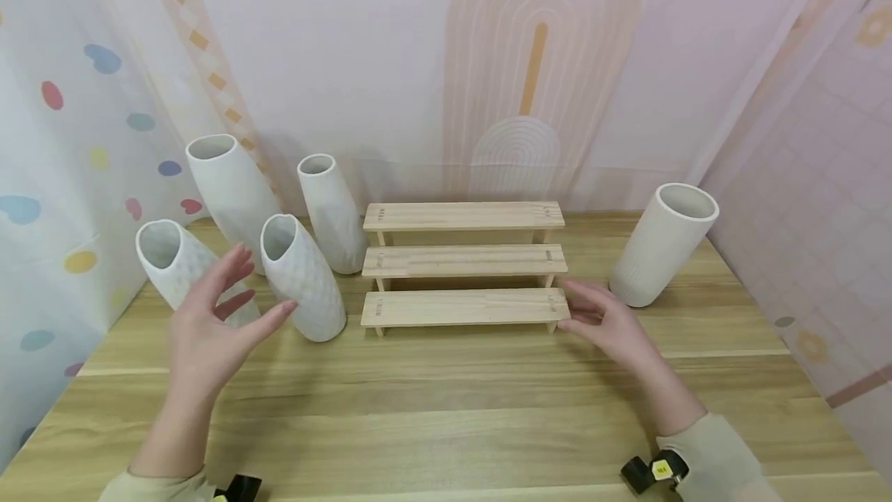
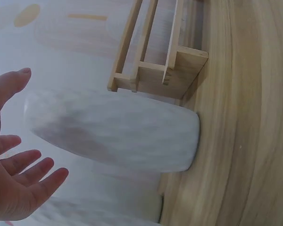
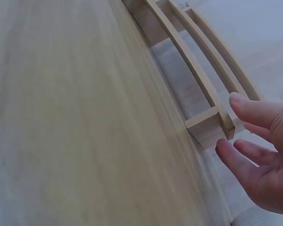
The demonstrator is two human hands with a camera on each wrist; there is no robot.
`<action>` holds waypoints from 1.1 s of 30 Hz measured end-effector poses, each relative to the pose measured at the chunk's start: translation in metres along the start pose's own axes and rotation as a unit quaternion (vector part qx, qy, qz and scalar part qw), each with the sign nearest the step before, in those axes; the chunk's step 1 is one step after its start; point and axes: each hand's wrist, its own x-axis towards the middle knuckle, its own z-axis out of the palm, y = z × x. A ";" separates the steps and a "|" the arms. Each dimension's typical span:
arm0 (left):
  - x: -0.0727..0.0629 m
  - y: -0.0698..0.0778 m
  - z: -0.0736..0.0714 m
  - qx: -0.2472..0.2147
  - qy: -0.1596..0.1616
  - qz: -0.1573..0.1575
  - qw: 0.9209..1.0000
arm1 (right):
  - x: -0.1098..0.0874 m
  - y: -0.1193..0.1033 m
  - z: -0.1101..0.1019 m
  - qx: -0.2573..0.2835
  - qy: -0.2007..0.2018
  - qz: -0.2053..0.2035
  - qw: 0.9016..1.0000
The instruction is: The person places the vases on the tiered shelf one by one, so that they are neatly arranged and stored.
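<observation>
My left hand (image 1: pixel 212 324) is raised with thumb and fingers spread, in front of two white dimpled vases: a nearer one (image 1: pixel 310 293) and one at far left (image 1: pixel 170 269), which it partly covers. In the left wrist view the nearer vase (image 2: pixel 118 132) stands apart from the fingers. At the right end of a three-step wooden display stand (image 1: pixel 463 308) is my right hand (image 1: pixel 609 324), its fingers loosely bent beside the lowest board. The right wrist view shows thumb and fingertips close to the stand's end (image 3: pixel 210 120); whether they touch it I cannot tell.
Behind the dimpled vases stand a tall white vase (image 1: pixel 233 188) and a slimmer one (image 1: pixel 334 215) beside the stand. A white ribbed cylindrical vase (image 1: pixel 662 246) is at the right, beyond my right hand. Patterned curtain (image 1: pixel 348 60) borders the wooden table (image 1: pixel 446 409) at the back and sides.
</observation>
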 end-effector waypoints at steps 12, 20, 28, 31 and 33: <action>0.008 -0.014 0.014 -0.029 -0.061 -0.018 0.998 | 0.004 0.001 0.003 -0.027 0.007 -0.003 1.000; 0.007 -0.019 0.021 -0.028 -0.056 -0.036 0.997 | 0.005 0.003 0.005 -0.025 0.001 -0.001 1.000; 0.012 -0.018 0.023 -0.028 -0.053 -0.060 0.996 | 0.008 0.004 0.005 -0.052 0.005 -0.007 0.999; 0.014 -0.018 0.023 -0.043 -0.047 -0.070 0.996 | 0.009 0.002 0.004 -0.060 0.009 -0.008 0.998; 0.014 -0.018 0.024 -0.048 -0.042 -0.074 0.995 | 0.009 0.000 0.003 -0.063 0.008 -0.008 0.998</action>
